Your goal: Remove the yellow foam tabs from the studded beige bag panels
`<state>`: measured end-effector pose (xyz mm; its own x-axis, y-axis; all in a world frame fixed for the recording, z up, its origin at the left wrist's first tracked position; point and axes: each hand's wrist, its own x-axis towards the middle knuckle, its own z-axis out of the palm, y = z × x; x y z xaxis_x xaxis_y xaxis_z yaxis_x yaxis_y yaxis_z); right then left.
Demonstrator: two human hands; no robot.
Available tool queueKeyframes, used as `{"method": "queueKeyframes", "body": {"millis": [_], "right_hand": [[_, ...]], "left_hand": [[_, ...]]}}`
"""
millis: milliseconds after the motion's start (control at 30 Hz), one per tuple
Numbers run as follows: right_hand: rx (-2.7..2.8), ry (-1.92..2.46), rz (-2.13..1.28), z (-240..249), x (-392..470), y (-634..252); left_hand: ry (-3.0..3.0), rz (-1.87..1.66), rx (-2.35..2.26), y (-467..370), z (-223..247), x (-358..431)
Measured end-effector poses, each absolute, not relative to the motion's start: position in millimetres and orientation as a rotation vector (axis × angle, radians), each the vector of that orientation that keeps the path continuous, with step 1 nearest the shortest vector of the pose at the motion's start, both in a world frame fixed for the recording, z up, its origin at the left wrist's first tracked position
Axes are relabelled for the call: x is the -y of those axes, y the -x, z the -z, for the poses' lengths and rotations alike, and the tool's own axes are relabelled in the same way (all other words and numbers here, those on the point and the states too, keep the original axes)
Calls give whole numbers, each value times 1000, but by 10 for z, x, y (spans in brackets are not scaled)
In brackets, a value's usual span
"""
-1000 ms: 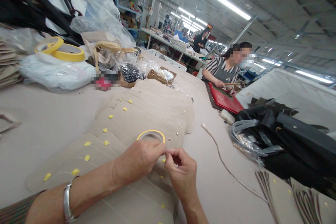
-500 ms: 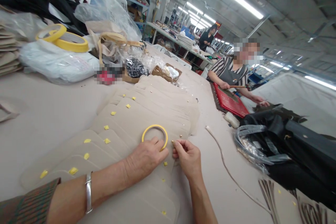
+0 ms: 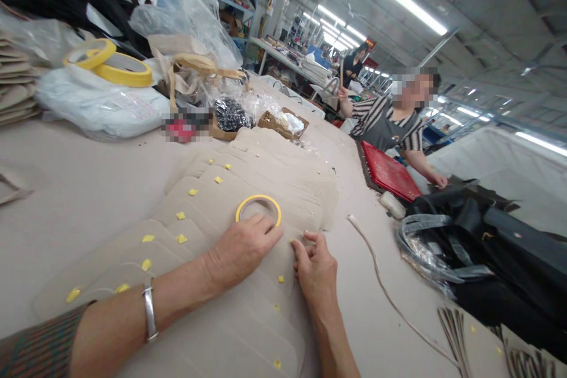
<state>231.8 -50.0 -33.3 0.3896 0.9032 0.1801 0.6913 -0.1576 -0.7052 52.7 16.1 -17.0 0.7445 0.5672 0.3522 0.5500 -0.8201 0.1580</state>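
Overlapping beige, leather-like panels (image 3: 239, 266) lie fanned across the table, dotted with small yellow tape squares (image 3: 182, 239) and tiny metal studs (image 3: 311, 213). My left hand (image 3: 248, 242) is closed on a roll of yellow tape (image 3: 258, 197), held over the panels; its fingertips partly hide the lower rim. Just right of it, my right hand (image 3: 316, 269) rests at the panels' edge with thumb and forefinger apart. Its thumb tip is beside a small yellow bit on a panel, and the forefinger tip is close to a stud. The other right fingers are curled and partly hidden.
Two yellow tape rolls (image 3: 121, 69) sit on a white plastic-wrapped bundle (image 3: 101, 103) at left. Beyond the panels is a small open box (image 3: 281, 124). A cord (image 3: 376, 271) and black bags (image 3: 478, 248) lie right. A co-worker (image 3: 390, 118) stands by a red board (image 3: 387, 171).
My right thumb and forefinger have parted from a pinch on a small gold stud. My left hand and the tape roll have shifted slightly up. The co-worker has raised a hammer.
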Motion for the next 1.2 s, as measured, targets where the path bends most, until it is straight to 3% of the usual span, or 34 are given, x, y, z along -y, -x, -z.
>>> {"method": "queueKeyframes", "body": {"millis": [100, 233, 400, 600, 800, 967, 1200], "right_hand": [[1438, 1834, -368, 365, 579, -2337], [1676, 1753, -102, 402, 557, -2282], [1779, 1869, 14, 360, 459, -2233], [1975, 1883, -259, 148, 658, -2267], [1797, 1843, -562, 100, 876, -2271], [1528, 1642, -392, 49, 906, -2239], [1759, 1381, -162, -51, 874, -2125]], "left_hand": [[-2901, -572, -1020, -520, 126, -291], [-2902, -527, -986, -544, 151, -345], [-2907, -513, -984, -540, 167, -326], [-2867, -506, -975, -528, 155, -297], [-2883, -566, -958, -500, 164, -303], [-2762, -808, -687, -455, 185, -187], [-2640, -920, -500, -473, 225, 28]]}}
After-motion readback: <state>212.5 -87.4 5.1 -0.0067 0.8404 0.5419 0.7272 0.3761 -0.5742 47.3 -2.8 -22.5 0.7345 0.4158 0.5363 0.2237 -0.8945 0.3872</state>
